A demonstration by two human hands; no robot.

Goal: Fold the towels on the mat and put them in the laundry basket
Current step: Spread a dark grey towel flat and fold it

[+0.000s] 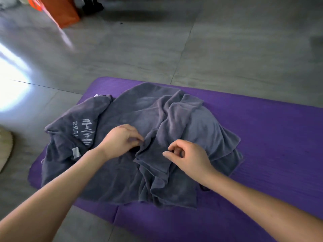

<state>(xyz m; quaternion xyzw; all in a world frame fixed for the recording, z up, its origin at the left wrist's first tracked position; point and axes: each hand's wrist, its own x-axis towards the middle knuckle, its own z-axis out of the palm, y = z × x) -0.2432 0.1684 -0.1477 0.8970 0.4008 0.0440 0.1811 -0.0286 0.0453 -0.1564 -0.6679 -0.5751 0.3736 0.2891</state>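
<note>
A heap of grey towels [122,119] lies crumpled on the purple mat [271,137]. One towel at the left shows white printed lettering [83,130] and a small white label. A rumpled fold of another towel [174,123] runs down the middle of the heap. My left hand [120,140] pinches the edge of this fold with curled fingertips. My right hand [188,158] hovers just over the same towel to the right, its fingers loosely curled, and I see nothing between them.
Grey tiled floor surrounds the mat. A beige woven object [5,147] pokes in at the left edge, only partly in view. An orange bag [61,13] and dark items stand far back at the top left. Bright glare lies on the floor at the left.
</note>
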